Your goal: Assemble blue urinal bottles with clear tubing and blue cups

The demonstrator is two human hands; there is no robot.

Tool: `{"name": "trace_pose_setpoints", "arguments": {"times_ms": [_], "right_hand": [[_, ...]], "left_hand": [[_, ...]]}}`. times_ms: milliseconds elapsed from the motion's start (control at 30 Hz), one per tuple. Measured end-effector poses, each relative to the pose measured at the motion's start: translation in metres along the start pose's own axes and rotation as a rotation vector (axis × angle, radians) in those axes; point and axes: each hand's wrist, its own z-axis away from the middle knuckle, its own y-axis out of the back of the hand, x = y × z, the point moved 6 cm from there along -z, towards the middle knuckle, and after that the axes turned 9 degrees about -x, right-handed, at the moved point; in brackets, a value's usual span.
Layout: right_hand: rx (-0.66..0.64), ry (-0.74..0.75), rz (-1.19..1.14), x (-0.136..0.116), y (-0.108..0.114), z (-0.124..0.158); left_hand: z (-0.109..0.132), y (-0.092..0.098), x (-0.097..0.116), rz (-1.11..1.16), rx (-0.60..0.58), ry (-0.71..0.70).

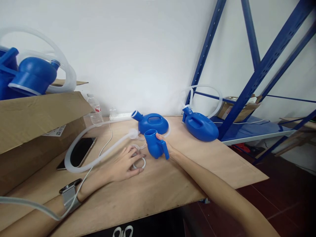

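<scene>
My right hand (166,142) is wrapped round a small blue cup (154,144) with a handle, held upright just over the tabletop. My left hand (128,162) lies on the table with its fingers spread, over white rings (140,163). Whether it grips them cannot be made out. Behind the cup lies a blue bottle (154,123) with a white-rimmed neck. A clear hose (98,160) loops across the table to the left, its white cap (133,133) near the bottle's neck. Another blue bottle (201,126) with a hose attached lies farther right.
An open cardboard box (44,118) with blue containers (36,74) stands at the left. Nearby are a phone-like dark device (80,151), a plastic water bottle (95,110) and a white power strip (120,116). A blue metal shelf (256,126) rises at the right. A cable crosses my left wrist.
</scene>
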Motion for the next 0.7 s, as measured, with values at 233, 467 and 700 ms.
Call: {"name": "trace_pose_setpoints", "arguments": {"times_ms": [233,467,700], "right_hand": [[-0.094,0.076,0.091,-0.009,-0.021,0.007],[-0.175,0.160,0.419,-0.014,-0.065,0.016],[-0.177,0.288,0.464,-0.008,-0.072,0.020]], "left_hand": [[0.017,0.031,-0.013,0.275,0.473,0.169],[0.022,0.033,-0.004,0.297,0.559,0.183],[0.017,0.021,-0.001,0.368,0.470,0.112]]}}
